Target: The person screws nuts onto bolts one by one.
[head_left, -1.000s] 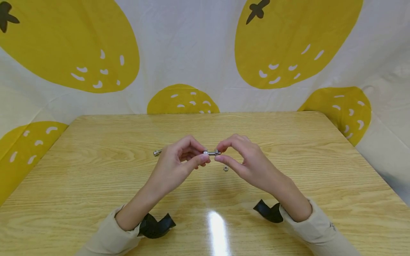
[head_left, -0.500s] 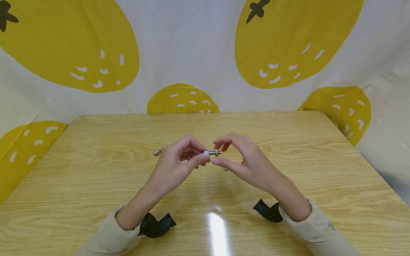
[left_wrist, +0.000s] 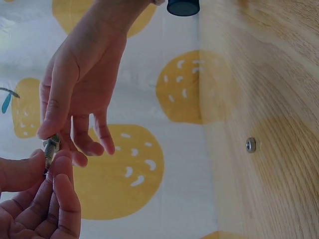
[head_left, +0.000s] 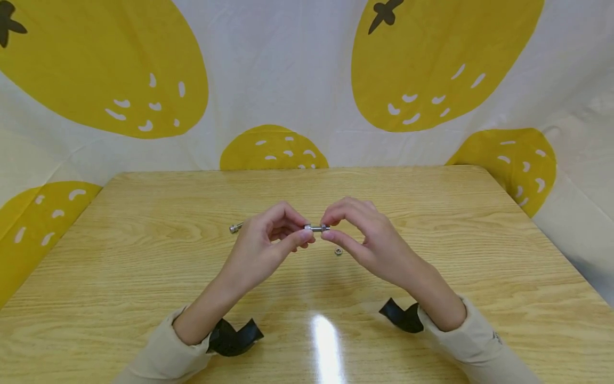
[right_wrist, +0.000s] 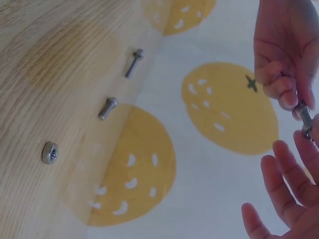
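My left hand (head_left: 268, 240) pinches the head end of a metal bolt (head_left: 315, 229), held level above the table. A hex nut (head_left: 324, 228) sits on the threads near the bolt's other end. Thumb and forefinger of my right hand (head_left: 366, 232) pinch this nut. The left wrist view shows the bolt's threads (left_wrist: 50, 148) between the two hands. In the right wrist view the bolt (right_wrist: 304, 115) is partly covered by fingers, and the right hand's other fingers (right_wrist: 281, 184) are spread out.
A loose nut (head_left: 338, 251) lies on the wooden table (head_left: 307, 298) below the right hand. Two more bolts, one longer (right_wrist: 133, 63) and one shorter (right_wrist: 108, 108), lie farther off in the right wrist view. A fruit-patterned cloth (head_left: 278, 80) hangs behind the table.
Half a second ago the right thumb and forefinger were spread apart, off the nut. Now they pinch the nut again, as they did a second ago. The left hand has held its place.
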`<control>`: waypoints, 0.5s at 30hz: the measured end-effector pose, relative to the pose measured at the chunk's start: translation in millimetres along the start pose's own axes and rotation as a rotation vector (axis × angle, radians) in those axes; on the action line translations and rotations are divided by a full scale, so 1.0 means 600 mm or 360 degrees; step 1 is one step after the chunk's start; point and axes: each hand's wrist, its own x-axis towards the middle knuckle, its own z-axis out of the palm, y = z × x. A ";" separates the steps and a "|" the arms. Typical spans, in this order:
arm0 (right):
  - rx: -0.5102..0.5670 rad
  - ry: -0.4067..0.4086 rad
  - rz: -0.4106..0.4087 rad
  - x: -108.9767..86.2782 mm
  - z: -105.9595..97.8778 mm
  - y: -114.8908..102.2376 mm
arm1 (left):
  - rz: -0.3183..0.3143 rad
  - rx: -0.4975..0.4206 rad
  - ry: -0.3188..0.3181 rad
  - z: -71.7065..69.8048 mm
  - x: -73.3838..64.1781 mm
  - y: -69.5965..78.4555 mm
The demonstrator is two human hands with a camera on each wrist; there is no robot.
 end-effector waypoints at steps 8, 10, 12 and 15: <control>-0.0048 -0.0079 0.0123 -0.001 0.007 -0.004 | 0.0007 0.0021 -0.0005 0.001 0.000 0.000; -0.0057 -0.0099 0.0182 -0.002 0.006 -0.006 | 0.0004 0.0023 -0.0004 0.001 0.001 0.000; -0.0042 -0.0121 0.0243 -0.003 0.004 -0.008 | 0.0000 0.0025 -0.0004 0.001 0.001 0.000; 0.0010 -0.0126 0.0239 -0.003 0.001 -0.010 | 0.0001 0.0028 0.0001 0.001 0.001 0.000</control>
